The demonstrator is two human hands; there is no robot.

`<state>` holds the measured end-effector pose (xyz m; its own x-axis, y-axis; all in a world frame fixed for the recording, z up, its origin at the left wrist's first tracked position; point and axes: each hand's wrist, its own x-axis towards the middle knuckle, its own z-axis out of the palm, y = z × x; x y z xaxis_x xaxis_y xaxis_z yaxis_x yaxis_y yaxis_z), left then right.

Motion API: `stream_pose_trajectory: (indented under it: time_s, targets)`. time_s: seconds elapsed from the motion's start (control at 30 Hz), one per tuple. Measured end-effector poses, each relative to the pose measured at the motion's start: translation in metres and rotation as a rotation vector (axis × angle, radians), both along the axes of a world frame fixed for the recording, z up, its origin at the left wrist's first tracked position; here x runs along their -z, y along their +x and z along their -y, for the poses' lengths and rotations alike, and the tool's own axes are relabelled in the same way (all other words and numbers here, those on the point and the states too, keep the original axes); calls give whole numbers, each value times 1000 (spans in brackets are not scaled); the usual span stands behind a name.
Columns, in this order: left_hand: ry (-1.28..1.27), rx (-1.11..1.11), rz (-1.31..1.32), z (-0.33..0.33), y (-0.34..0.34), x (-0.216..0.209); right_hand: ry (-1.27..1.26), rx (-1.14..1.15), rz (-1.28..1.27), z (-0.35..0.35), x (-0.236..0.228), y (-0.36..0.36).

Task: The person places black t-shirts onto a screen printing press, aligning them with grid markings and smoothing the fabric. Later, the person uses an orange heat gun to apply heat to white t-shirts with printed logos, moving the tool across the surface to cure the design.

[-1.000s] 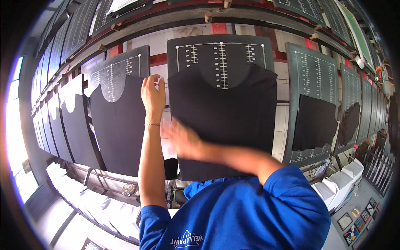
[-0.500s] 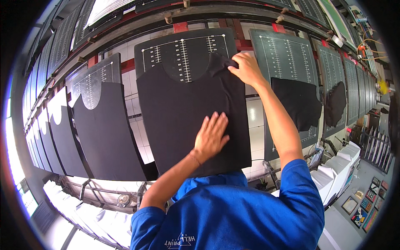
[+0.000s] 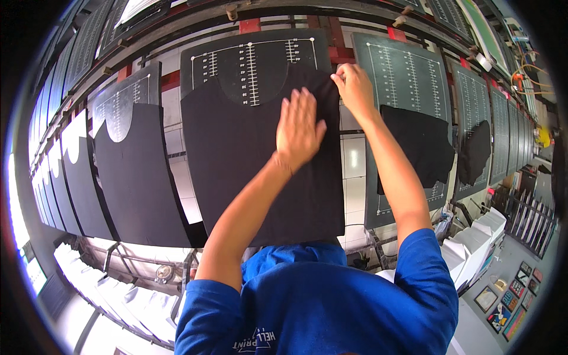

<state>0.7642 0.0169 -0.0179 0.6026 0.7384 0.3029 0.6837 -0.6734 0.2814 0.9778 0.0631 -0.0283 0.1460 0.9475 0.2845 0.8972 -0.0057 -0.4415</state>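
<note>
Black shirt spread over the centre pallet. Left hand flat on its upper right, fingers released; right hand pinching its top right corner.

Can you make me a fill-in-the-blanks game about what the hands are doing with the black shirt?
1. The left hand lies ____ on the black shirt.
2. The right hand pinches the shirt's upper ____ corner.
3. The shirt is spread over a dark board marked with ____ ruler lines.
4. The person's sleeves are ____.

Missing words: flat; right; white; blue
</note>
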Motion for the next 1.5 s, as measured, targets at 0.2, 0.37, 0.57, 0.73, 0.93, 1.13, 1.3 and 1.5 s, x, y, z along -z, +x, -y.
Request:
stream_pose_trajectory:
  time_s: [0.2, 0.37, 0.57, 0.73, 0.93, 1.13, 1.3, 1.5]
  targets:
    - [-214, 610, -194, 212, -100, 9, -62, -749, 195, 57, -15, -113]
    - [-393, 229, -305, 97, -129, -38, 34, -390, 331, 15, 13, -59]
    - [-15, -250, -123, 10, -135, 17, -424, -701, 200, 262, -27, -137]
    - [-204, 178, -155, 143, -143, -21, -513, -450, 86, 360, -32, -176]
    - [-272, 362, -386, 255, -174, -4, -251, 8, -567, 344, -40, -170]
    - [-287, 721, -117, 237, -80, -20, -126, 452, -552, 342, -45, -39]
    - [-370, 678, 206, 237, 40, -16, 8, 659, -491, 385, -22, 106]
    - [-489, 567, 480, 249, 196, -44, 40, 928, -158, 396, 3, 271]
